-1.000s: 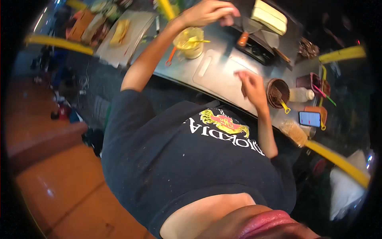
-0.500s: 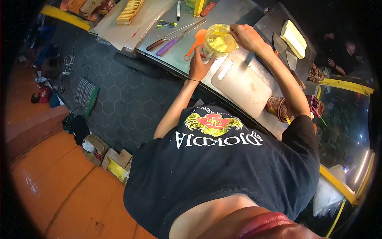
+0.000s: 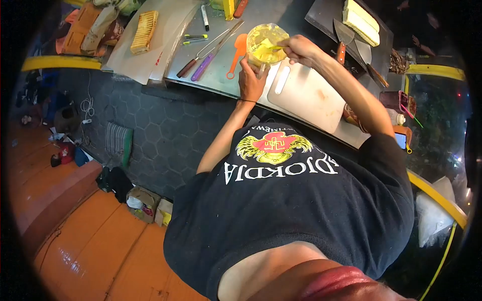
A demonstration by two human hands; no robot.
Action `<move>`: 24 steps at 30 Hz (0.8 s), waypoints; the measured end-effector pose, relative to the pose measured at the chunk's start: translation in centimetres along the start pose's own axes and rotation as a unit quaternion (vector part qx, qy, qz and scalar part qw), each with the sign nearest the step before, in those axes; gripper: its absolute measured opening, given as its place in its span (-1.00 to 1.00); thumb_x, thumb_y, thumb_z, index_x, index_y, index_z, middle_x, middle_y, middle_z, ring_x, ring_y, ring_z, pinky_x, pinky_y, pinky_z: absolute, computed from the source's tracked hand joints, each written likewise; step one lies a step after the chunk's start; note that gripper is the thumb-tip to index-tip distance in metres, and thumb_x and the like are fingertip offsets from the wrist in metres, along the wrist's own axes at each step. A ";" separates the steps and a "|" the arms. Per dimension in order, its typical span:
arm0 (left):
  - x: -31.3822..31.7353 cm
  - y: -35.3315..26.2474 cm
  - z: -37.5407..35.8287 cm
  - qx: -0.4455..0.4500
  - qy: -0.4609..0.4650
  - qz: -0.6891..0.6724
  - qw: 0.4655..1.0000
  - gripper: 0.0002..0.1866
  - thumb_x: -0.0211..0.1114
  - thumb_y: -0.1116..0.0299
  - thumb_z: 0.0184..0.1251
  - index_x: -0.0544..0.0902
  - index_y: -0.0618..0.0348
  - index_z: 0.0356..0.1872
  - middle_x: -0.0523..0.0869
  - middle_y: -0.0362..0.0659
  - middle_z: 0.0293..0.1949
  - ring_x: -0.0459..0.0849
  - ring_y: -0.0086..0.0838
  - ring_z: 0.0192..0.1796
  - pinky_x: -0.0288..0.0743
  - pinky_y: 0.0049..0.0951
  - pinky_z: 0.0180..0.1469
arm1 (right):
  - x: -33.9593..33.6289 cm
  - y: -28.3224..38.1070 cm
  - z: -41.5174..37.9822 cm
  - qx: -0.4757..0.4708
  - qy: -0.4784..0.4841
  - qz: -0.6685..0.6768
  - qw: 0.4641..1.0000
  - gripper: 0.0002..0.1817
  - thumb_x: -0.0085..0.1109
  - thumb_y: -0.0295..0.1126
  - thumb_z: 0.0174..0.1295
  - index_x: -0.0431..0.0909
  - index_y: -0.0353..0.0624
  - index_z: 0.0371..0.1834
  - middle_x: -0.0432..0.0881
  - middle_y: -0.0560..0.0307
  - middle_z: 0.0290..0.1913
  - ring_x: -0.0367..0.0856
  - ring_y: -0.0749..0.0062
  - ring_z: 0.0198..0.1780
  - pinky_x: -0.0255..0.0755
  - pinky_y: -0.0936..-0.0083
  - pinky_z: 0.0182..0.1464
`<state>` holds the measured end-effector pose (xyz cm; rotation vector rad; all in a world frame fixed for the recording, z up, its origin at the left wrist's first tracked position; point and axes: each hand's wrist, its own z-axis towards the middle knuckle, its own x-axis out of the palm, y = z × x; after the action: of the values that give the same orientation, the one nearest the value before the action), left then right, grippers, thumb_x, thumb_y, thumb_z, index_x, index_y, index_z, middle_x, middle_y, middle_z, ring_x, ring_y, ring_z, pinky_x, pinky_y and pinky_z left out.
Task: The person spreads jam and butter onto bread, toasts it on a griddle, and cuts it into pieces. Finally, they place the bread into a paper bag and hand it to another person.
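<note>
A clear tub (image 3: 267,33) with soft yellow spread (image 3: 264,51) in it is above the counter near the cutting board. My left hand (image 3: 252,80) is wrapped round the tub's lower left side. At the tub's right rim my right hand (image 3: 300,50) is closed on a utensil, whose end reaches into the spread; its handle is mostly hidden by the fingers. Just left of the tub lies an orange spatula (image 3: 241,45). The white cutting board (image 3: 311,98) is to the right of my left hand, below my right forearm.
On the counter (image 3: 221,83) lie a purple-handled knife (image 3: 202,67), a fork (image 3: 187,67) and a marker (image 3: 205,18). Toasted bread (image 3: 144,32) rests on paper at left. A black griddle (image 3: 321,15) at right bears pale bread (image 3: 361,22) and a scraper (image 3: 342,52).
The camera view has turned and shifted. My right hand is now lower at the tub's rim, with the utensil's end in the spread. My left hand still holds the tub.
</note>
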<state>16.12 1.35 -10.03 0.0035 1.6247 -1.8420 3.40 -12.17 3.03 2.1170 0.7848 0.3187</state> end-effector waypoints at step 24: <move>10.9 -16.0 11.2 -0.174 0.394 -0.188 0.883 -0.54 0.16 -0.14 0.39 0.60 0.10 -0.34 0.45 -0.39 -0.58 0.34 -0.69 -0.60 0.21 -0.62 -0.52 | -22.6 -7.8 -6.6 -0.279 -0.672 -0.136 0.673 -0.67 -0.10 -0.29 0.41 0.61 -0.28 -0.06 0.66 -0.33 -0.22 0.61 -0.32 -0.13 0.45 -0.03 -0.05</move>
<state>4.70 -13.69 1.94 0.3429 2.6700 -1.9157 -20.44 -18.83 2.06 1.0821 0.0193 -0.9877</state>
